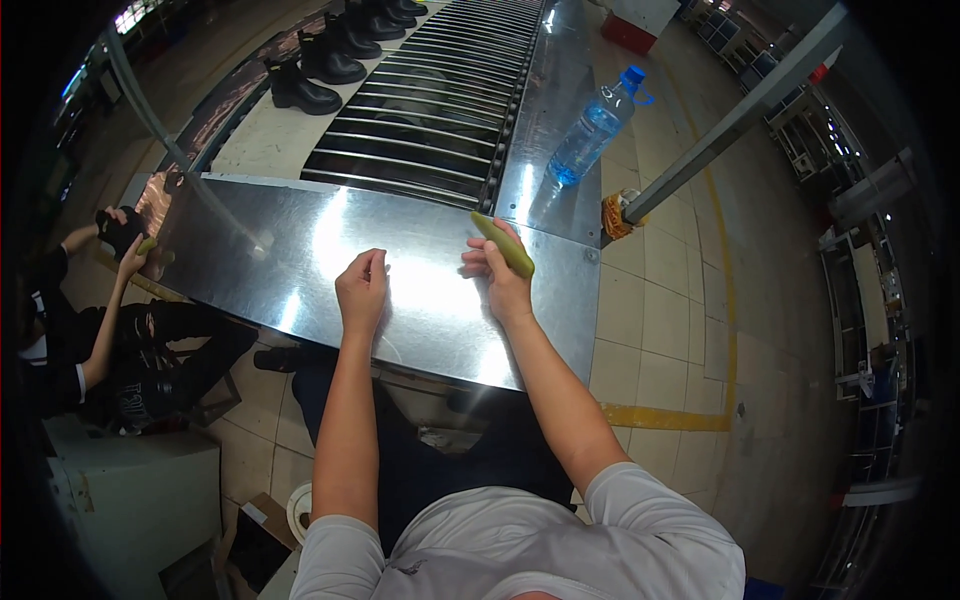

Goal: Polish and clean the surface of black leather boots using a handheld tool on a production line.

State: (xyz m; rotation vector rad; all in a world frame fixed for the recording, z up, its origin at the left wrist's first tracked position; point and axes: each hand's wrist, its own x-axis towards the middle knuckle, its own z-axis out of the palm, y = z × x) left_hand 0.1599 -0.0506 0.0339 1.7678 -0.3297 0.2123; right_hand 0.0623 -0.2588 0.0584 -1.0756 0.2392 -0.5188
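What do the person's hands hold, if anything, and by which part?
The right hand holds a green pad by its middle. The left hand is curled; whether it holds anything is hidden.

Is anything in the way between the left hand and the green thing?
Only the right hand: its fingers stick out to the left of the green thing it holds. I see nothing else between that and the left hand.

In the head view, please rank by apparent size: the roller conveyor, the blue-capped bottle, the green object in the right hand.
1. Roller conveyor
2. Blue-capped bottle
3. Green object

This is apparent size only; the green object is nearer the camera.
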